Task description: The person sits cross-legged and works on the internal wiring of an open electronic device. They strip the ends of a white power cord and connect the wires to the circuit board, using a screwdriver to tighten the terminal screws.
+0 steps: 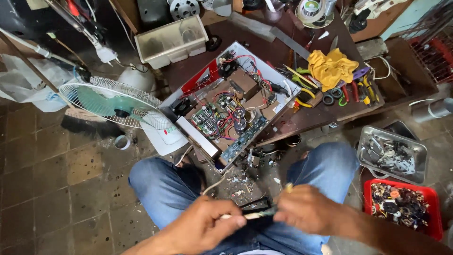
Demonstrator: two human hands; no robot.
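Observation:
My left hand (pixel 203 225) and my right hand (pixel 309 210) meet low in the view, over my lap in blue jeans. Both pinch a thin pale wire (pixel 250 215) stretched between them, with a small dark tool or part by the fingertips; motion blur hides its exact shape. The wire's free end curls up from my left hand toward the open electronics chassis (pixel 226 106). That chassis lies tilted on the dark workbench (pixel 302 118) just beyond my knees, showing circuit boards, coloured wiring and small fans.
A white table fan (pixel 113 101) stands on the tiled floor at left. Pliers, screwdrivers and a yellow rag (pixel 330 66) lie on the bench's right side. A metal tray (pixel 391 153) and red tray (pixel 403 205) of small parts sit at right. A plastic bin (pixel 172 40) is behind.

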